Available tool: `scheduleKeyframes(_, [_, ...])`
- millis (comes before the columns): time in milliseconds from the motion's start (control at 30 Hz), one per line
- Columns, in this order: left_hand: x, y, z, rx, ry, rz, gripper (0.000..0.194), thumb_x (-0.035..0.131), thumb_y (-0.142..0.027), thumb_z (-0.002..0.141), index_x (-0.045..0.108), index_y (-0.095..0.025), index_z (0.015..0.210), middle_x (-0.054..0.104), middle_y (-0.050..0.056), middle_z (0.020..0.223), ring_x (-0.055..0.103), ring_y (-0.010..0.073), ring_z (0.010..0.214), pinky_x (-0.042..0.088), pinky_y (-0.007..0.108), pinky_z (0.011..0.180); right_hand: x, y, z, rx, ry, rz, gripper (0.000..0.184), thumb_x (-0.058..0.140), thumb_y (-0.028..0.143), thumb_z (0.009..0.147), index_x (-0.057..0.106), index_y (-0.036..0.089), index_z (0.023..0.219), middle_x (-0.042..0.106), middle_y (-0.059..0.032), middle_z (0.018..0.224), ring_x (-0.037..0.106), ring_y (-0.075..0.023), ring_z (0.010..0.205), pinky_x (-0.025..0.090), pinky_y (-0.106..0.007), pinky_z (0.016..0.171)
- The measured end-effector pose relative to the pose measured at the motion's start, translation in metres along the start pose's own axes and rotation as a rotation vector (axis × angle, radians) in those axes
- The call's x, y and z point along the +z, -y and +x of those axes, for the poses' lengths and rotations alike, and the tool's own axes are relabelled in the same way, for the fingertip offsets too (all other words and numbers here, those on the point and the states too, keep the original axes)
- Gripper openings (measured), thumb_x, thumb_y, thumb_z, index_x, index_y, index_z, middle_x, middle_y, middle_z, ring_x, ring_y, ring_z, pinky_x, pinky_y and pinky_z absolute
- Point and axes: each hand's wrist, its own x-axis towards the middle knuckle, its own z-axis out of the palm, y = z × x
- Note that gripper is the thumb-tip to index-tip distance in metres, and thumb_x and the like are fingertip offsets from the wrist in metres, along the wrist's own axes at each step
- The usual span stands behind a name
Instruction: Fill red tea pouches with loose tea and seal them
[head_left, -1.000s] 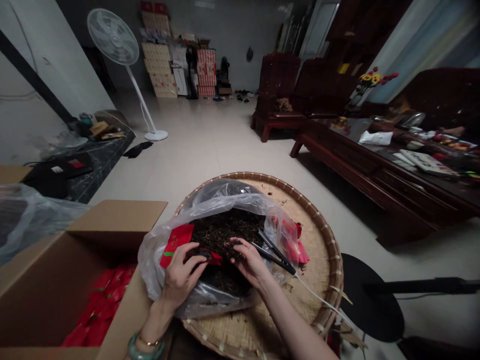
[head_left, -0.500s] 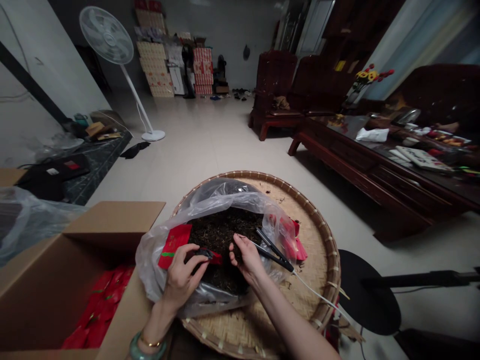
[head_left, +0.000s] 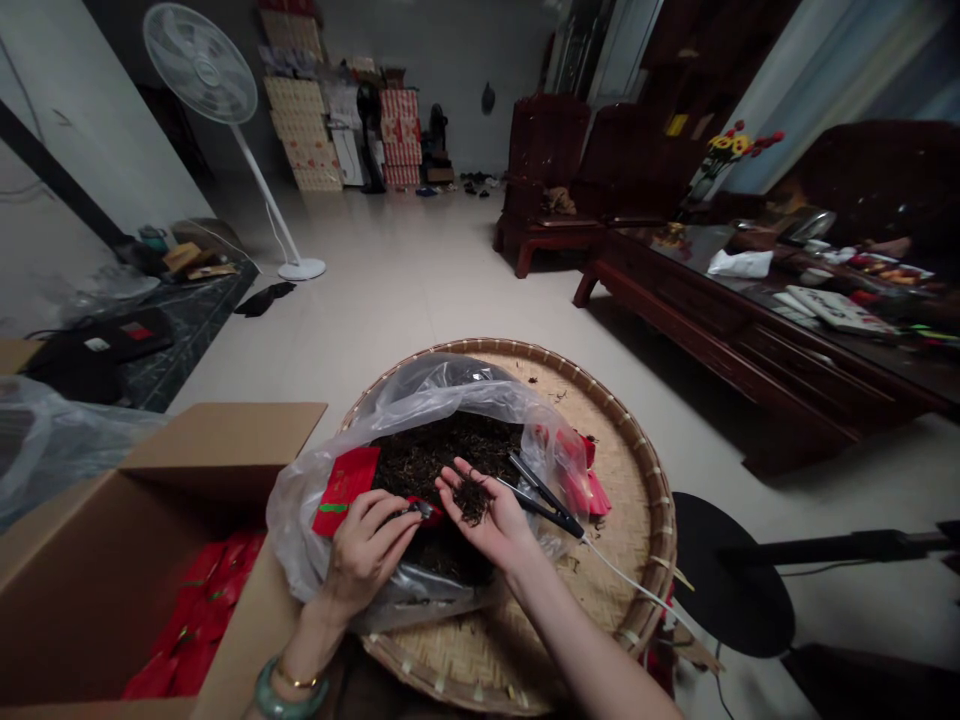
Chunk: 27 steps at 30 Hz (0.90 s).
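My left hand [head_left: 366, 548] pinches the mouth of a small red packet [head_left: 426, 508] with a silvery-dark inner side; its lower part is hidden. Beside it, my right hand [head_left: 504, 525] is turned palm up and cupped under a small heap of dark dried tea leaves [head_left: 471, 500]. Both hands are over a clear plastic bag [head_left: 296, 520] holding more loose tea [head_left: 427, 455]. A flat red packet [head_left: 351, 475] lies on the bag's left side. To the right of my right hand rests a black hair straightener [head_left: 551, 508], its arms apart.
The bag sits on a round woven bamboo tray [head_left: 626, 455], with red packets [head_left: 589, 485] at its right. At left stands an open cardboard box [head_left: 247, 440] containing several red packets [head_left: 199, 620]. A white cord [head_left: 630, 580] crosses the tray rim near a black round stand base [head_left: 731, 575].
My right hand has turned palm up and opened out, showing the tea leaves in it. My left hand's fingers have come closer together at the packet's mouth. The camera view has shifted slightly.
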Motion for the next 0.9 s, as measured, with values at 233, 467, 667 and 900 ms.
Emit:
scheduleKeyframes(233, [-0.003, 0.0, 0.004, 0.085, 0.023, 0.003, 0.019, 0.061, -0.011, 0.079, 0.066, -0.021, 0.095, 0.069, 0.006, 0.096, 0.056, 0.0226, 0.096, 0.052, 0.04, 0.081, 0.009, 0.003, -0.006, -0.029, -0.037, 0.002, 0.023, 0.045, 0.027, 0.087, 0.063, 0.014, 0.084, 0.071, -0.0077, 0.078, 0.068, -0.0165, 0.073, 0.055, -0.028, 0.069])
scheduleKeyframes(467, [-0.001, -0.008, 0.014, 0.183, 0.077, -0.047, 0.017, 0.06, -0.008, 0.079, 0.064, -0.019, 0.091, 0.067, 0.005, 0.089, 0.054, 0.021, 0.092, 0.052, 0.035, 0.078, 0.012, 0.008, -0.008, 0.012, -0.059, 0.087, 0.017, 0.047, 0.023, 0.086, 0.061, 0.015, 0.08, 0.07, -0.0055, 0.079, 0.067, -0.0141, 0.078, 0.053, -0.026, 0.075])
scheduleKeyframes(667, [0.005, -0.01, 0.025, 0.108, 0.186, -0.06, 0.009, 0.053, -0.016, 0.085, 0.062, -0.017, 0.084, 0.063, 0.008, 0.099, 0.054, 0.0218, 0.098, 0.051, 0.037, 0.083, 0.016, 0.01, -0.016, -0.025, -0.075, 0.041, 0.022, 0.044, 0.029, 0.089, 0.059, 0.016, 0.096, 0.069, -0.0082, 0.08, 0.067, -0.0178, 0.073, 0.054, -0.032, 0.07])
scheduleKeyframes(900, [0.006, -0.005, 0.03, 0.053, 0.344, -0.076, 0.017, 0.049, -0.02, 0.088, 0.058, -0.018, 0.102, 0.056, 0.009, 0.111, 0.055, 0.0203, 0.099, 0.051, 0.034, 0.083, 0.01, 0.011, -0.024, -0.027, -0.198, 0.109, 0.024, 0.038, 0.025, 0.09, 0.057, 0.015, 0.081, 0.066, -0.009, 0.068, 0.066, -0.019, 0.066, 0.055, -0.032, 0.06])
